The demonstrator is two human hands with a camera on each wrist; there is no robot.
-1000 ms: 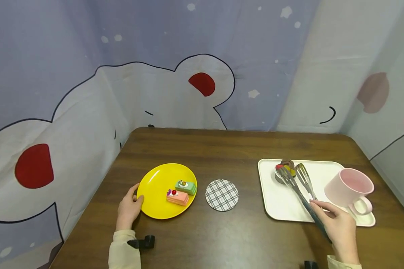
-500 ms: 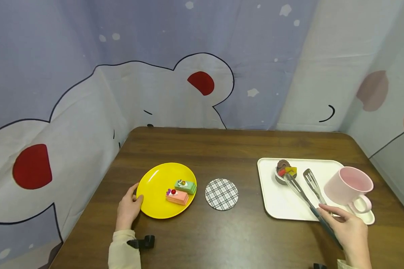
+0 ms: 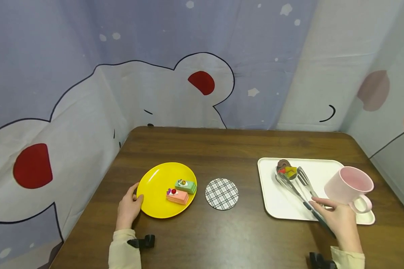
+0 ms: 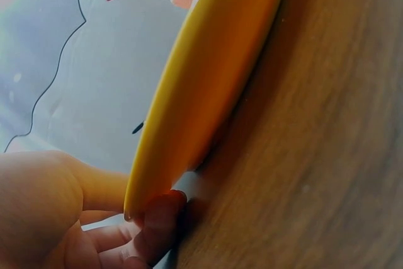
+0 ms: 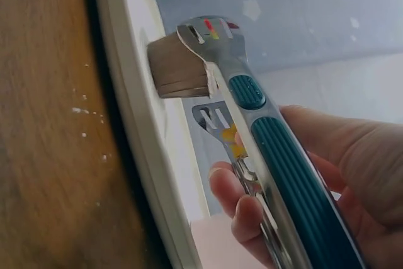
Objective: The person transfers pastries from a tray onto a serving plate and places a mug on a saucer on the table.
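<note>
My left hand (image 3: 129,210) holds the left rim of a yellow plate (image 3: 152,188), thumb above and fingers curled underneath in the left wrist view. Two toy cake slices, one pink (image 3: 177,198) and one green (image 3: 187,187), lie on that plate. At the right, my right hand (image 3: 339,222) grips metal tongs (image 5: 296,184) with dark teal handle pads. Their slotted tips stand apart, one either side of a small dessert (image 3: 284,163) in a brown cup, topped with a chocolate swirl and fruit. The near tip overlaps the cup in the right wrist view.
The dessert stands on the left part of a white tray (image 3: 323,164). A pink mug (image 3: 336,188) stands at the tray's right side, its handle towards my right hand. Between plate and tray lies a round checked coaster (image 3: 222,194). A patterned curtain (image 3: 161,93) hangs behind the table.
The right hand drew the tongs right and towards me, off the dessert, then brought them back left with the tips around it. The left hand stayed on the plate.
</note>
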